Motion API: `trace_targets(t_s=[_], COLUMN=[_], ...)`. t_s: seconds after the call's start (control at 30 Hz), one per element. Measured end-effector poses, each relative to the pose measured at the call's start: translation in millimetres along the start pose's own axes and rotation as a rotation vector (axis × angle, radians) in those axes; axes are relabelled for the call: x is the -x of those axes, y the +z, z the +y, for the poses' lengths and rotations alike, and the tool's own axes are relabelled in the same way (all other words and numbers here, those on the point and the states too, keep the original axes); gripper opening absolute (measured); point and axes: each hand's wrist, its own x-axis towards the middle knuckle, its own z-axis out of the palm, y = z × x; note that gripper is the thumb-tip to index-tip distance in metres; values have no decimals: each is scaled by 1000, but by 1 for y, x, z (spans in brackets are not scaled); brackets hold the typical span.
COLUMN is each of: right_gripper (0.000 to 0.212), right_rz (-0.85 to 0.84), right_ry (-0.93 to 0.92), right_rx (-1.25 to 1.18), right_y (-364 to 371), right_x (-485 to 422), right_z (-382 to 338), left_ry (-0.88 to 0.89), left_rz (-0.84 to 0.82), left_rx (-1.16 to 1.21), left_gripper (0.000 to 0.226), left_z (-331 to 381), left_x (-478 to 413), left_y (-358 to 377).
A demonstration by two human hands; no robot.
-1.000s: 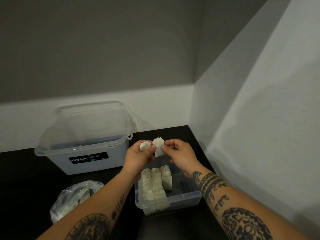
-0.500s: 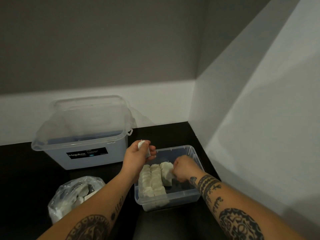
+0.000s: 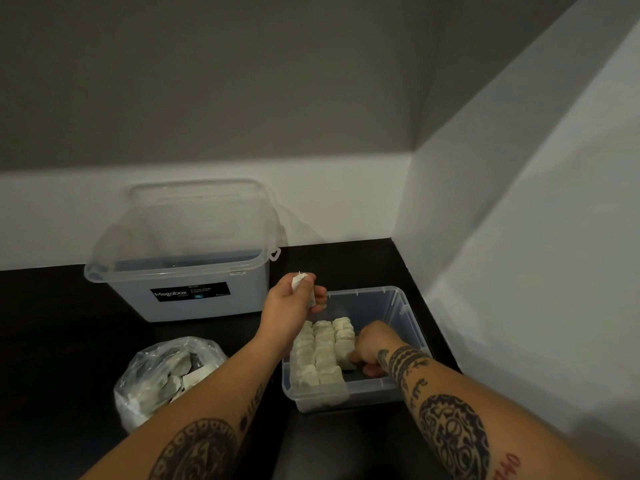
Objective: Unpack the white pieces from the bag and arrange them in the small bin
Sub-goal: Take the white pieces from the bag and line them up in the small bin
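The small clear bin (image 3: 403, 306) sits on the dark counter near the right wall, with several white pieces (image 3: 322, 351) packed in rows along its left half. My left hand (image 3: 291, 303) hovers above the bin's back left corner and grips a white piece (image 3: 298, 281). My right hand (image 3: 372, 348) is down inside the bin, fingers curled against the right row of pieces; whether it still holds a piece is hidden. The clear plastic bag (image 3: 166, 375) with more white pieces lies at the front left, partly behind my left forearm.
A large clear storage box (image 3: 180, 268) with a black label stands at the back left against the wall. White walls close in the counter at the back and the right. The counter's dark surface (image 3: 45, 341) stretches left.
My right hand has carried its white piece from in front of me down into the bin beside the right row. My left hand stayed raised with its piece.
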Motion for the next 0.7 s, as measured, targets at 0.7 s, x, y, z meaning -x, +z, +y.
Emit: trace_targets(t_s=[0.7], right_gripper=[27], right_rz=[82], right_ry=[-695], right_rx=[-354], right_y=[-56], right_x=[65], right_z=[-21], left_ry=[-90], left_rz=[-120], left_rx=[-14], left_gripper=[19], left_z=[12], left_x=[0], left_y=[10])
